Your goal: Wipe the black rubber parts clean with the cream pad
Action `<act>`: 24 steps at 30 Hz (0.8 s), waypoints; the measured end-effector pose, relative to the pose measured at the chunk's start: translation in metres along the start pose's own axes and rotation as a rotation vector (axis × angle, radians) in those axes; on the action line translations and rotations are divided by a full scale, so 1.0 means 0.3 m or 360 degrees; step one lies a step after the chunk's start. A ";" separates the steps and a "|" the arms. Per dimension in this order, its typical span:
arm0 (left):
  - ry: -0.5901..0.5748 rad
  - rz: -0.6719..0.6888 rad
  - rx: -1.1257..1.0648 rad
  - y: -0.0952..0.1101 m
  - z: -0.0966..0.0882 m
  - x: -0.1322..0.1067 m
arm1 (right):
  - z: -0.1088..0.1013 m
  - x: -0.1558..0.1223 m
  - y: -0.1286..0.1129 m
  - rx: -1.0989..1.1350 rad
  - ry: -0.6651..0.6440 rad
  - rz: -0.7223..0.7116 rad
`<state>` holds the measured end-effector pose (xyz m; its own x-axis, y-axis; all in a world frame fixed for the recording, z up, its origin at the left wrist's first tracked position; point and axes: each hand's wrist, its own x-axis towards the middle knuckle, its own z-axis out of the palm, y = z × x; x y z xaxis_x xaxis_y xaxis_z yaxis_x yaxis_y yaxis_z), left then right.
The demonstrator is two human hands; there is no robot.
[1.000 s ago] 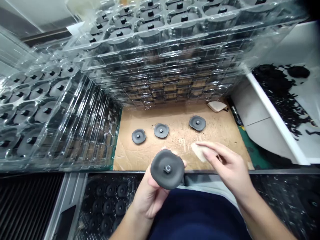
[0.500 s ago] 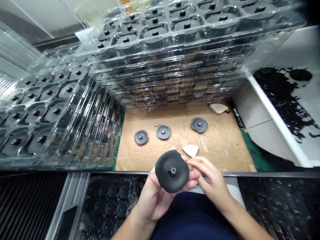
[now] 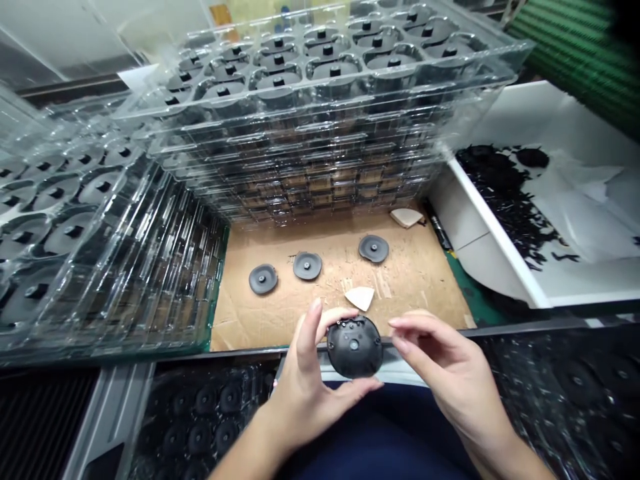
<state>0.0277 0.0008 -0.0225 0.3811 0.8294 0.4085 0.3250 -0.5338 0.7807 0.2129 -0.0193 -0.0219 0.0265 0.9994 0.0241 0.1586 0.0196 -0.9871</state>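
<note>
A left hand [image 3: 305,393] clamps a black rubber disc [image 3: 355,347] between thumb and fingers at lower centre of the frame; the right hand [image 3: 440,367], fingers apart, hovers just beside it. Beyond, three discs [image 3: 307,265] lie on cardboard [image 3: 415,280] below stacked clear trays [image 3: 300,133].

The 2 bare forearms rise from the lower edge and converge. The left hand [image 3: 305,393] stands on edge, thumb below and fingers arched above in a closed grip. The right hand [image 3: 445,373] hovers just beside it, palm down, fingers loosely bent, grip slack.
</note>
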 end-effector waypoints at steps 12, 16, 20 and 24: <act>-0.0293 -0.0645 -0.0648 0.050 -0.027 -0.040 | -0.039 0.081 -0.104 0.0750 -0.1047 0.0629; -0.0432 -0.0712 -0.0738 0.073 -0.023 -0.049 | -0.048 0.055 -0.116 0.0828 -0.1138 0.0691; -0.0388 -0.0603 -0.0676 0.097 -0.008 -0.057 | -0.058 -0.005 -0.114 0.0882 -0.1005 0.0667; -0.0360 -0.0471 -0.0607 0.115 0.004 -0.060 | -0.088 -0.086 -0.111 0.0659 -0.0616 0.0438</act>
<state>0.0331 -0.0327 -0.0036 0.5115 0.8568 0.0652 0.1250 -0.1493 0.9809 0.2329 -0.0465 0.0146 -0.3596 0.9063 -0.2222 -0.2004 -0.3076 -0.9302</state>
